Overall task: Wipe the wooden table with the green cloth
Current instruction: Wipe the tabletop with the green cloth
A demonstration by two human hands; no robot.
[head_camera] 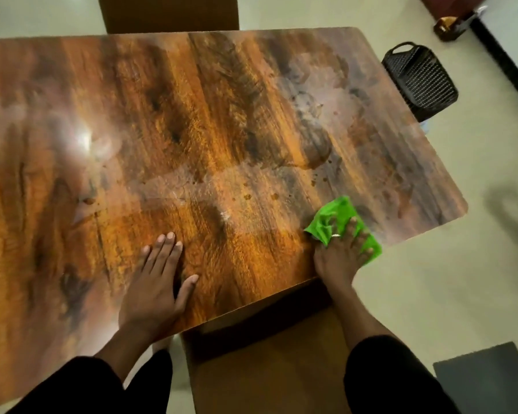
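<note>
The wooden table (192, 115) fills most of the view, glossy, with dull smears and small dark spots toward its right half. My right hand (340, 252) presses down on the crumpled green cloth (332, 216) near the table's front right edge, fingers spread over it. Part of the cloth hangs past the edge under my palm. My left hand (157, 282) lies flat on the bare wood near the front edge, fingers apart, holding nothing.
A brown chair seat (269, 363) stands tucked under the front edge between my arms. Another chair (168, 11) is at the far side. A black mesh basket (420, 80) sits on the floor to the right, and a grey mat (485, 380) at lower right.
</note>
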